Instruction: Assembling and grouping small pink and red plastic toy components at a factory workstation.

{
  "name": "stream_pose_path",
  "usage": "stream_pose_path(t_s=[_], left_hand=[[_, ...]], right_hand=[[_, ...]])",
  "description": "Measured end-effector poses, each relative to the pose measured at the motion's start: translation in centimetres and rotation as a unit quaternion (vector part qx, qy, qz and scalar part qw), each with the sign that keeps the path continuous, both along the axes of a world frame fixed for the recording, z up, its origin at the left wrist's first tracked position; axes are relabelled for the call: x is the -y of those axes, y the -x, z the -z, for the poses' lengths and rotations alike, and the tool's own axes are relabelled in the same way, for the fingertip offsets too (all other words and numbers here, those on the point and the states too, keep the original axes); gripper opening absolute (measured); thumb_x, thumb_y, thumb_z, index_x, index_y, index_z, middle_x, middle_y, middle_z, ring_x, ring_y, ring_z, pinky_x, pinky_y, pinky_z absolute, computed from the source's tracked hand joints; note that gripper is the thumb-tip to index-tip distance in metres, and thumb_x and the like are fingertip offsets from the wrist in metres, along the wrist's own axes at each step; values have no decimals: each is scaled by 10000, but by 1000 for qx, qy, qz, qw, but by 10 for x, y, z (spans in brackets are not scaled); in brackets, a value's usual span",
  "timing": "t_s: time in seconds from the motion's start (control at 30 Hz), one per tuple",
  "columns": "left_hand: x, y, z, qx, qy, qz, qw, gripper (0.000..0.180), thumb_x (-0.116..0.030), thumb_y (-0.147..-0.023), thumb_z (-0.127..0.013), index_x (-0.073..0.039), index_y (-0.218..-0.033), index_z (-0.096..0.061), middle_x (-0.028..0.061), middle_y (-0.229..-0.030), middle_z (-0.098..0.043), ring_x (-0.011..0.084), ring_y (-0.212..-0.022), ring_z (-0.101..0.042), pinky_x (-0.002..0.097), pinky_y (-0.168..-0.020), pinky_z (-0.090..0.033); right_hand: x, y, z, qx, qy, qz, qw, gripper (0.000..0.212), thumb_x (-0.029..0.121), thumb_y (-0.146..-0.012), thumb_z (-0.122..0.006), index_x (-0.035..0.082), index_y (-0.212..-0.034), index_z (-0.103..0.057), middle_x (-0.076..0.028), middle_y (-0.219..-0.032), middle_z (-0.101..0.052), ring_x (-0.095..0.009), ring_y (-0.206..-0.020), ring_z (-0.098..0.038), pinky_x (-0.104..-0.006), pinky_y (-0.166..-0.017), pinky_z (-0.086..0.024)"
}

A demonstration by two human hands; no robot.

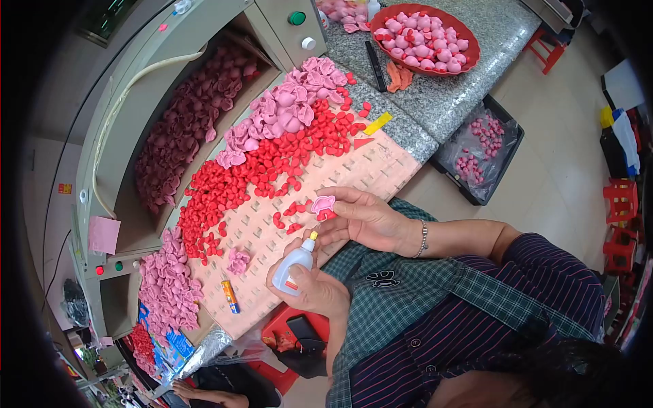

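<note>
The bottle [291, 270] is whitish, its nozzle [313, 235] yellow, the held piece [323, 204] pink and red, the apron [367, 316] green plaid.

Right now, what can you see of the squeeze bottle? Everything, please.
The squeeze bottle is small, rounded and whitish, translucent like soft plastic, with a yellow nozzle and a reddish mark low on its side. It's tilted, nozzle up and to the right, above the pink work surface's near edge. The left hand grips it, fingers wrapped around the body. The nozzle points toward the pink-and-red piece in the right hand; contact is unclear, as is the fill level.
</note>
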State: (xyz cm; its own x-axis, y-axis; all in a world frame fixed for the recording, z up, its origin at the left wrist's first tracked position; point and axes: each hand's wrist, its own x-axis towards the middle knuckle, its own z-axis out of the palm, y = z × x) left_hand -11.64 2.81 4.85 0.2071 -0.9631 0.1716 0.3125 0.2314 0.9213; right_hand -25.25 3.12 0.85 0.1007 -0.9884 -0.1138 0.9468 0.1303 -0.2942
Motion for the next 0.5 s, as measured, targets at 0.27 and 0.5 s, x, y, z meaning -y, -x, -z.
stream_pose_path(t_s=[0.27, 0.5], left_hand=[[0, 1, 0, -5, 15, 5, 1000, 450, -248, -947, -663, 29, -1174, -391, 302, -1117, -599, 396, -999, -661, 480, -871, -592], [0, 0, 6, 44, 37, -11, 998, 455, -321, -960, -656, 26, -1160, -440, 264, -1112, -608, 343, -993, -656, 422, -842, -590]], right_hand=[[0, -1, -3, -6, -5, -2, 1000, 447, 159, -1020, -545, 70, -1445, -440, -141, -1298, -610, -328, -1109, -662, -501, -981, -541], [0, -1, -2, -5, -1, 0, 1000, 447, 160, -1015, -555, 70, -1439, -446, -142, -1300, -609, -330, -1113, -660, -505, -982, -539]])
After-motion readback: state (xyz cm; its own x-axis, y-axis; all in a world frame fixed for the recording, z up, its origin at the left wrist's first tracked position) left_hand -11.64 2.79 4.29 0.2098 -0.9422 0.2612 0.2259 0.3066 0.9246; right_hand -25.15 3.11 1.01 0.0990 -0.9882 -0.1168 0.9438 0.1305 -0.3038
